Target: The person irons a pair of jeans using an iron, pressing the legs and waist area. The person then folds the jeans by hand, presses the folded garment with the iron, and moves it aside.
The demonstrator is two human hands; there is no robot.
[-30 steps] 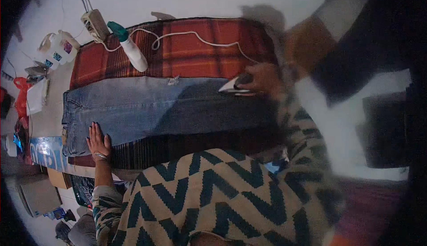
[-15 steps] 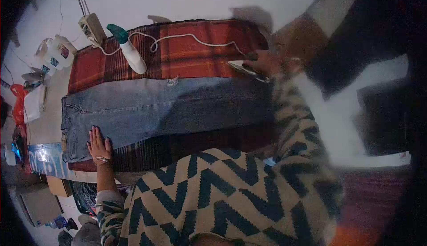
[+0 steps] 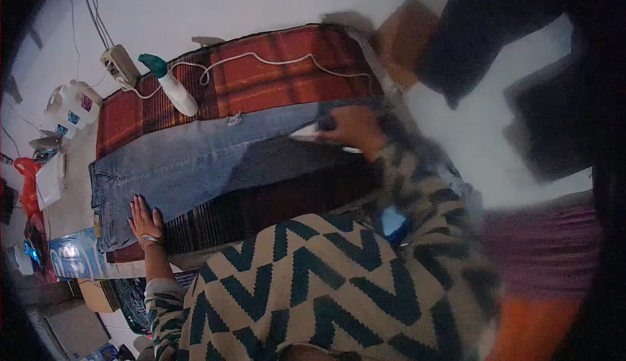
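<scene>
A pair of blue jeans (image 3: 189,162) lies folded lengthwise across a red and dark plaid cloth (image 3: 261,71). My left hand (image 3: 145,221) rests flat on the jeans near the waistband, fingers stretched out. Toward the far end of the leg, my right hand (image 3: 352,129) is wrapped round the handle of an iron (image 3: 305,133). The iron's pale tip points left and its sole is down on the denim. A white cord (image 3: 261,57) runs over the plaid cloth. Beyond the jeans lies a white spray bottle (image 3: 176,93) with a green top.
A power strip (image 3: 120,66) stands at the table's back edge. White jugs (image 3: 73,106) and a red plastic bag (image 3: 27,181) are at the left. Dark garments (image 3: 495,28) hang at the right. A blue-and-white printed sheet (image 3: 73,253) covers the near left corner.
My right hand has brought the iron from the plaid cloth's far right onto the jeans, nearer to me and leftward. My left hand stays on the jeans. The view has shifted slightly.
</scene>
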